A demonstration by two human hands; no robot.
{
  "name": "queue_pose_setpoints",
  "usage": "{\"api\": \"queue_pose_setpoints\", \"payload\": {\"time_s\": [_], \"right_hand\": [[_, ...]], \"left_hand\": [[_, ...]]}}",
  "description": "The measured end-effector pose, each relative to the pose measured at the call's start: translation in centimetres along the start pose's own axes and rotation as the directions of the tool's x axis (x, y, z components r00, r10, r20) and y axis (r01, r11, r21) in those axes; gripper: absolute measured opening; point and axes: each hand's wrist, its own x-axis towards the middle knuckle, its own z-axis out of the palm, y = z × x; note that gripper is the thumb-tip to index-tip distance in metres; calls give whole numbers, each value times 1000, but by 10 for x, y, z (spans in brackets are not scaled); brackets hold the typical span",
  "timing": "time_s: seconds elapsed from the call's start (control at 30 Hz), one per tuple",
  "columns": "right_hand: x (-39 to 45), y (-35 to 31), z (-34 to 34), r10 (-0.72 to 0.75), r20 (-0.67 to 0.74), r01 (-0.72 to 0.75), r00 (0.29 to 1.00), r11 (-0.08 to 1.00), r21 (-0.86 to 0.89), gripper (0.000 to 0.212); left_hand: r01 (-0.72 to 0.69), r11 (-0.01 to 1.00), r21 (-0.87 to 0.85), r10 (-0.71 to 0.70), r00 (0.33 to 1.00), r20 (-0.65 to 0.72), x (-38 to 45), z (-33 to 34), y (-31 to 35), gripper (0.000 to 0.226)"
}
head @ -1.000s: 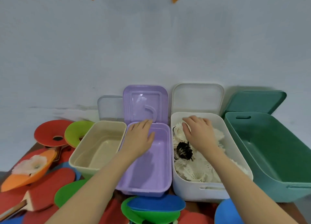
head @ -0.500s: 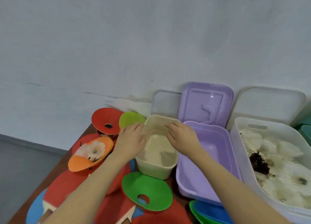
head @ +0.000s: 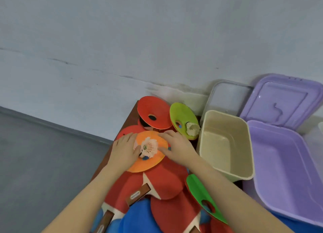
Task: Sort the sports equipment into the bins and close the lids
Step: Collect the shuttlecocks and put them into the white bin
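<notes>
Nearest the camera, a pile of red paddles (head: 162, 185) with wooden handles lies on the bench, with a blue disc (head: 138, 218) at the near edge and a green disc (head: 201, 192) tilted against the pile toward the right. Past them an orange disc (head: 148, 162) sits on top of the paddles near the bench's left edge, and a white shuttlecock (head: 148, 147) rests on its middle. The left hand (head: 125, 150) lies on the disc's left rim with fingers fairly straight and the thumb touching the shuttlecock's side; whether it pinches it I cannot tell. The right hand (head: 176, 147) lies on the disc's right rim, fingers slightly bent and spread over the edge, gripping nothing that shows. To the right stands an open beige bin (head: 227, 166), and beyond that an open purple bin (head: 286, 176) at the right side. Farther back, at the bench's far left corner, a red disc (head: 153, 110) and a lime disc (head: 181, 117) lean side by side, a second shuttlecock (head: 193, 129) resting on the lime one. A clear lid (head: 229, 98) and a purple lid (head: 283, 99) stand against the wall (head: 122, 31)
</notes>
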Motion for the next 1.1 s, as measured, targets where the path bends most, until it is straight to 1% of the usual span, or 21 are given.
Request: {"api": "queue_pose_setpoints", "payload": {"time_s": [0.07, 0.17, 0.23, 0.3, 0.4, 0.5, 0.57, 0.63, 0.73, 0.8, 0.9, 1.0, 1.1], "right_hand": [[13, -9, 16, 1, 78, 3, 997, 998, -62, 61], [29, -19, 35, 36, 162, -25, 986, 997, -71, 74], [36, -23, 48, 79, 218, -59, 973, 993, -98, 78], [40, -27, 59, 115, 234, -79, 965, 984, -160, 76], [41, -28, 68, 152, 160, -118, 975, 972, -204, 58], [37, -25, 67, 148, 43, -139, 988, 976, -166, 43], [31, -20, 63, 125, -68, -135, 990, 978, -160, 40], [24, -15, 57, 127, -148, -144, 981, 984, -108, 43], [17, -12, 41, 129, -219, -141, 967, 989, -41, 45], [14, -12, 28, 109, -271, -123, 956, 992, -35, 46], [8, -8, 5, 109, -307, -117, 945, 993, -9, 49], [-6, 4, -22, 111, -377, -124, 919, 992, -10, 50], [-33, 27, -50, 123, -440, -132, 890, 991, 10, 46]], "left_hand": [[44, 999, 5, -44, 998, 33, 2, 7, -19, 50], [87, 996, -30, -85, 994, 76, 4, 17, -34, 47], [123, 985, -118, -111, 988, 106, 6, 23, -38, 45], [131, 962, -238, -105, 987, 118, 8, 28, -41, 43], [149, 892, -426, -135, 989, 63, 14, 33, -43, 32], [146, 831, -537, -186, 982, -20, 18, 35, -38, 12], [95, 815, -571, -179, 979, -93, 18, 34, -32, 13], [35, 808, -588, -155, 976, -155, 17, 31, -29, 15], [-41, 817, -576, -114, 967, -230, 17, 23, -22, 12], [-89, 833, -546, -87, 953, -289, 19, 14, -13, 10], [-205, 834, -513, -7, 924, -381, 25, -3, 7, 9], [-341, 842, -418, 112, 869, -482, 31, -20, 35, 10], [-463, 817, -345, 208, 794, -571, 35, -32, 75, 18]]}}
